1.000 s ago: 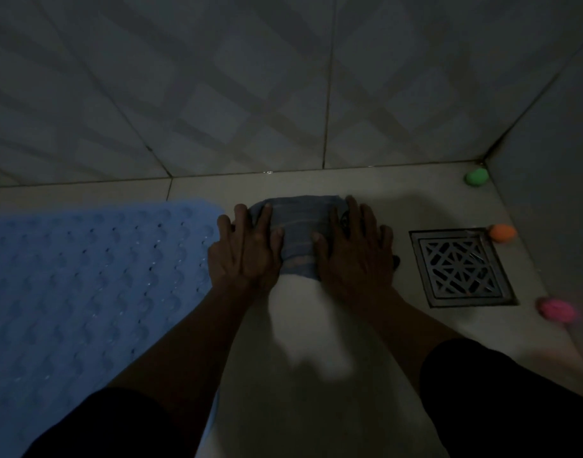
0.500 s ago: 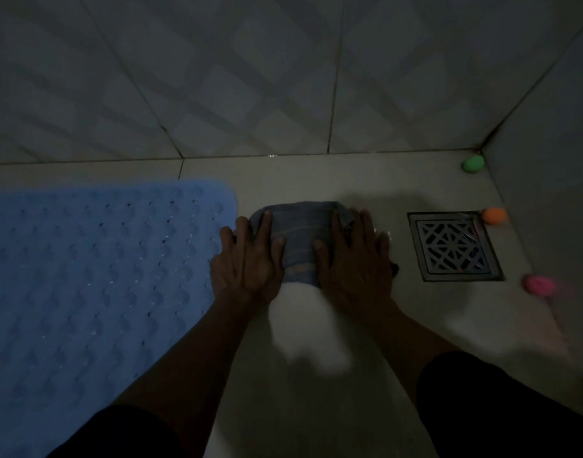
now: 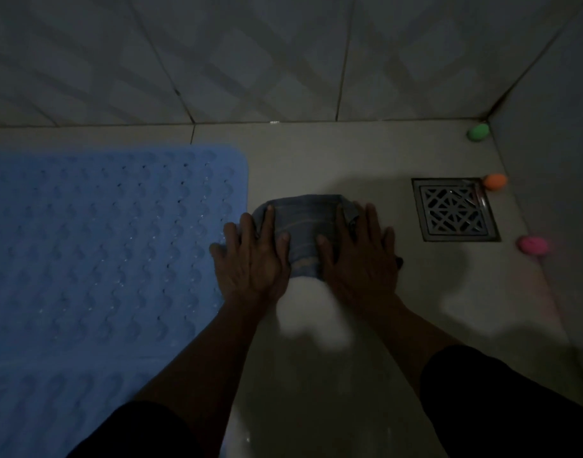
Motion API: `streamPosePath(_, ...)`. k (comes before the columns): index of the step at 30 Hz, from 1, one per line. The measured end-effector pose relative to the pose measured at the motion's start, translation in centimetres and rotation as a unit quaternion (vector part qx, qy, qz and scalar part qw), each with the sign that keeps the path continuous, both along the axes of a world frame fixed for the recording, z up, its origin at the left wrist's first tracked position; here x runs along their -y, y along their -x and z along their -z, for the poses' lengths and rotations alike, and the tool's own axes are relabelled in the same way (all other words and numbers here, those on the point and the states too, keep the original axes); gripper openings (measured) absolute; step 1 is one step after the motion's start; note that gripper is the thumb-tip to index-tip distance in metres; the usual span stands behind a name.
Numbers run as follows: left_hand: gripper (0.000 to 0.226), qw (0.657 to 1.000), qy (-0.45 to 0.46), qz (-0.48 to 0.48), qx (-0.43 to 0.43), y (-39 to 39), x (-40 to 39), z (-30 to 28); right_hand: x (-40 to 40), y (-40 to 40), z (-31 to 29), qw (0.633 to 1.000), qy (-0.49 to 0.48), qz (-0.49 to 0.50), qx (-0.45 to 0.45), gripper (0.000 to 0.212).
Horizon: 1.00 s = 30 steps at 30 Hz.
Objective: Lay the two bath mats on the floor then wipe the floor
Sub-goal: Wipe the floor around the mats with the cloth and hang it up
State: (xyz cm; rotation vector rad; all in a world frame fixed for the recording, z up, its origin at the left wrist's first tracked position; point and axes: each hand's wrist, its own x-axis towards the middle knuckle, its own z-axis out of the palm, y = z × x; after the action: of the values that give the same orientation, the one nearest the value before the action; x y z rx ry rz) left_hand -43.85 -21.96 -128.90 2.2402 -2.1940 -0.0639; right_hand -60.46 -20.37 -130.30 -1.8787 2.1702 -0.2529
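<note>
A folded grey-blue striped cloth (image 3: 308, 233) lies on the pale tiled floor (image 3: 316, 153). Both palms press down flat on it. My left hand (image 3: 250, 259) covers its left side, and its outer fingers reach the edge of the mat. My right hand (image 3: 359, 259) covers the cloth's right side, fingers spread. A blue bath mat (image 3: 101, 242) with rows of bumps and small holes lies flat on the floor to the left. Only this one mat is in view.
A square metal floor drain (image 3: 455, 209) sits right of the cloth. Along the right wall lie a green ball (image 3: 478, 132), an orange ball (image 3: 495, 181) and a pink ball (image 3: 533, 246). The tiled back wall (image 3: 283, 61) meets the floor just beyond.
Both hands have dragged the cloth back from the wall toward me, along the mat's right edge. The mat and balls stay put.
</note>
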Motion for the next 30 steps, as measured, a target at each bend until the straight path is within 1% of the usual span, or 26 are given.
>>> streamPosePath(3, 0.061, 1.0, 0.012, 0.009, -0.004, -0.4, -1.1, 0.2, -1.0, -0.2, 0.0, 1.0, 0.004, 0.0, -0.004, 0.069)
streamPosePath(8, 0.061, 0.997, -0.016, 0.004, -0.071, -1.0, -2.9, 0.8, -2.7, -0.6, 0.1, 1.0, 0.0, 0.003, -0.003, 0.07)
streamPosePath(14, 0.06, 0.995, -0.009, 0.02, -0.097, -1.8, -3.6, 1.5, -4.1, -1.2, 0.2, 1.0, 0.011, 0.013, -0.02, 0.068)
streamPosePath(16, 0.059, 0.995, 0.021, 0.022, -0.095, -1.8, -3.7, 2.0, -4.2, -1.3, 0.2, 1.0, 0.01, 0.017, -0.022, 0.068)
streamPosePath(18, 0.055, 0.993, 0.076, 0.027, -0.082, -1.8, -3.8, 2.4, -4.2, -1.3, 0.2, 0.999, 0.012, 0.017, -0.027, 0.068)
streamPosePath(19, 0.055, 0.993, 0.076, 0.028, -0.08, -1.8, -3.7, 2.6, -4.2, -1.3, 0.3, 0.999, 0.011, 0.017, -0.026, 0.069)
streamPosePath(22, 0.06, 0.995, 0.012, 0.016, -0.094, -1.8, -3.7, 2.5, -4.2, -1.4, 0.3, 0.999, 0.002, 0.025, -0.031, 0.069)
streamPosePath(30, 0.058, 0.996, 0.02, 0.009, -0.086, -2.0, -4.0, 2.3, -4.7, -2.2, 0.0, 0.998, -0.018, 0.041, -0.041, 0.069)
